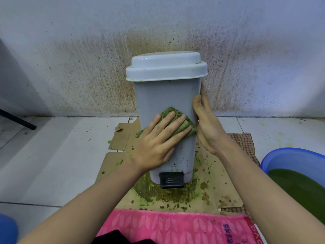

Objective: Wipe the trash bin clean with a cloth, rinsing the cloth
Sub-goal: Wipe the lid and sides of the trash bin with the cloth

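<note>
While the left hand (pixel 154 148) presses a cloth (pixel 189 121) flat against its front face, the pedal trash bin (pixel 163 95) stands upright on a sheet of cardboard (pixel 219 182) laid on the tiled floor (pixel 52 155), close to a wall (pixel 88 67). The bin is pale grey plastic, taller than wide and narrowing toward its base. A lighter domed lid (pixel 165 67) sits closed on top and overhangs the body. A few green specks cling to the lid's rim, and the front panel looks mostly clean, with faint marks low down. A black pedal (pixel 171 179) juts from the bottom of the front.

The cloth is folded, stained green all over, and lies about halfway up the bin under the left hand's straight, spread fingers; that hand is open, pushing rather than clutching. The right hand (pixel 207 127) is also open, laid flat along the bin's right side with its thumb on the front edge.

Green smears and brown spots cover the cardboard around the base, and the wall behind is speckled brown. A blue basin (pixel 288 155) of green water (pixel 299 184) sits at the right, a checked cloth (pixel 244 143) lies beside the cardboard, and a pink towel (pixel 167 226) lies nearest the camera.
</note>
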Available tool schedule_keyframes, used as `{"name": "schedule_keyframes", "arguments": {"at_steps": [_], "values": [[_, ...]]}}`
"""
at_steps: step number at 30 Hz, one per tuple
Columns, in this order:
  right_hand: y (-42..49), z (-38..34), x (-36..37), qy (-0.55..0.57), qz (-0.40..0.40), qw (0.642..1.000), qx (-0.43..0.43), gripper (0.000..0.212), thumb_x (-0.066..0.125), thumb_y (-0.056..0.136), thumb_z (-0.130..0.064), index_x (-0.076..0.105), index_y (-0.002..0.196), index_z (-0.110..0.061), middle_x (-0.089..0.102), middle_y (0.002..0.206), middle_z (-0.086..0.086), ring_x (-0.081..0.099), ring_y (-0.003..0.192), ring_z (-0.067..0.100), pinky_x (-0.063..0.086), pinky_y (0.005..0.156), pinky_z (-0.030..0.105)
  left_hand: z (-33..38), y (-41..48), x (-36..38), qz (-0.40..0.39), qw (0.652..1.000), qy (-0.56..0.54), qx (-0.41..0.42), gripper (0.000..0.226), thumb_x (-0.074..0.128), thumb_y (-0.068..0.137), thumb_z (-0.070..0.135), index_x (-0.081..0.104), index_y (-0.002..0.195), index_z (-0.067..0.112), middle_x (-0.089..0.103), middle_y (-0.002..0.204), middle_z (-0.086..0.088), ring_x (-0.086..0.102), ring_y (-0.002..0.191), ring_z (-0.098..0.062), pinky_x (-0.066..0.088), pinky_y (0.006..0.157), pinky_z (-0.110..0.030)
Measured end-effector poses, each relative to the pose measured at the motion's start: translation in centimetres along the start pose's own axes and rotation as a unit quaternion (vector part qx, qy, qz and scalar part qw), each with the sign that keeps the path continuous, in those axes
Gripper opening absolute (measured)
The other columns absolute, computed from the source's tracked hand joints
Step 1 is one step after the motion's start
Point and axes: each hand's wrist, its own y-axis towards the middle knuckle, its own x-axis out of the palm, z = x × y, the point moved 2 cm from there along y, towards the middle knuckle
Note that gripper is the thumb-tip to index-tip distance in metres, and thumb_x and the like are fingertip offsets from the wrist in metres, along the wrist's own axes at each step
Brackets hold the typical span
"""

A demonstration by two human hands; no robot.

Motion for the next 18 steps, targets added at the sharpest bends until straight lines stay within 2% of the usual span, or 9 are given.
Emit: {"name": "schedule_keyframes", "arguments": {"at_steps": [5,8,11,14,18], "values": [[-0.3,0.1,-0.5,-0.052,-0.007,0.999,-0.011,0.073,0.056,0.090,-0.049,0.022,0.154,-0.034,0.039,0.154,-0.009,0.044,0.136,0.009,0.039,0.113,0.043,0.5,-2.0,0.4,-0.041,0.999,-0.016,0.028,0.043,0.038,0.102,0.017,0.054,0.142,0.019,0.041,0.152,-0.007,0.032,0.146,-0.027,0.015,0.123,-0.042],[-1.6,1.7,-0.9,-0.116,-0.012,0.993,0.009,0.085,0.071,0.083,-0.046,0.025,0.153,-0.032,0.047,0.148,-0.009,0.049,0.132,0.005,0.041,0.112,0.039,0.2,-2.0,0.2,-0.045,0.998,-0.030,0.025,0.043,0.034,0.105,0.017,0.048,0.145,0.019,0.038,0.153,-0.008,0.032,0.146,-0.027,0.013,0.124,-0.041],[-2.3,3.1,-0.8,-0.109,0.016,0.994,0.018,0.089,0.074,0.075,-0.056,0.032,0.150,-0.029,0.054,0.141,-0.009,0.052,0.128,0.007,0.041,0.111,0.041,0.2,-2.7,0.2,-0.051,0.997,-0.054,0.014,0.043,0.040,0.102,0.009,0.041,0.145,0.014,0.035,0.153,-0.010,0.029,0.147,-0.026,0.013,0.124,-0.040],[-2.1,3.1,-0.4,-0.111,0.028,0.993,0.021,0.093,0.074,0.072,-0.062,0.032,0.149,-0.030,0.054,0.141,-0.009,0.054,0.128,0.009,0.042,0.109,0.042,0.2,-3.5,0.3,-0.055,0.996,-0.065,0.025,0.045,0.048,0.096,0.000,0.045,0.141,0.010,0.036,0.153,-0.013,0.030,0.146,-0.027,0.013,0.124,-0.041],[-2.2,3.2,-0.4,-0.076,0.035,0.996,0.030,0.086,0.074,0.080,-0.048,0.030,0.151,-0.026,0.055,0.141,-0.005,0.058,0.123,0.010,0.049,0.103,0.039,1.2,-5.9,1.0,-0.105,0.989,-0.074,0.072,0.037,0.049,0.100,0.004,0.058,0.135,0.008,0.039,0.153,-0.011,0.032,0.145,-0.027,0.015,0.124,-0.042]]}}
